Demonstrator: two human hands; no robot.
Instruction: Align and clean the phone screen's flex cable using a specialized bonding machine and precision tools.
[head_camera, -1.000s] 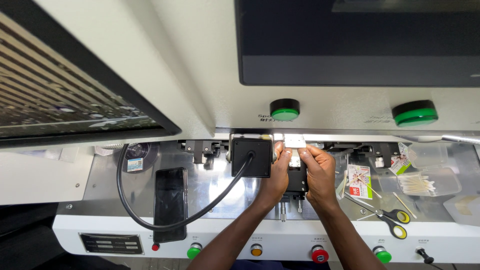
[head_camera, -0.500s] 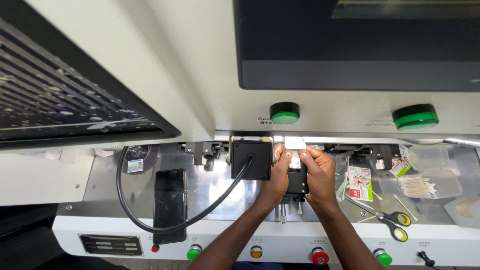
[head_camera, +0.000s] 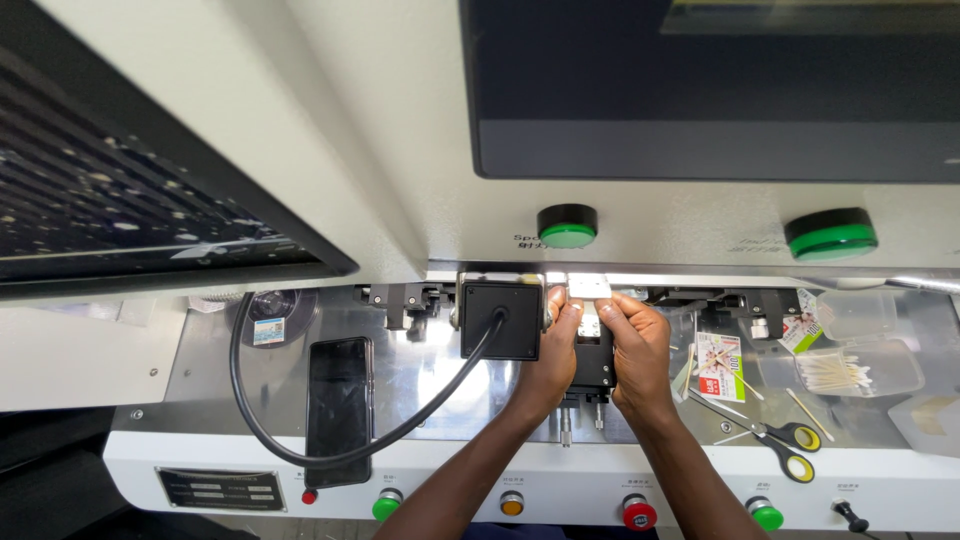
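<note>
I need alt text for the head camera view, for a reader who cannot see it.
Both hands, left hand and right hand, pinch a small white plate on a black fixture in a machine bay; a phone and scissors lie nearby.

Both forearms enter from bottom edge, angled upward and converging toward centre. Left hand (head_camera: 548, 350): back of hand to camera, wrist straight, fingers curled forward, tips pinched together at top. Right hand (head_camera: 638, 345): back of hand to camera, wrist bent slightly inward, fingers (head_camera: 612, 305) extended up and left, tips pinched. Hands just beside each other, fingertips of both nearly meeting, narrow gap between palms. Each grip closed at fingertips; what lies between them too small to tell. Forearms bare, sleeves out of view.
</note>
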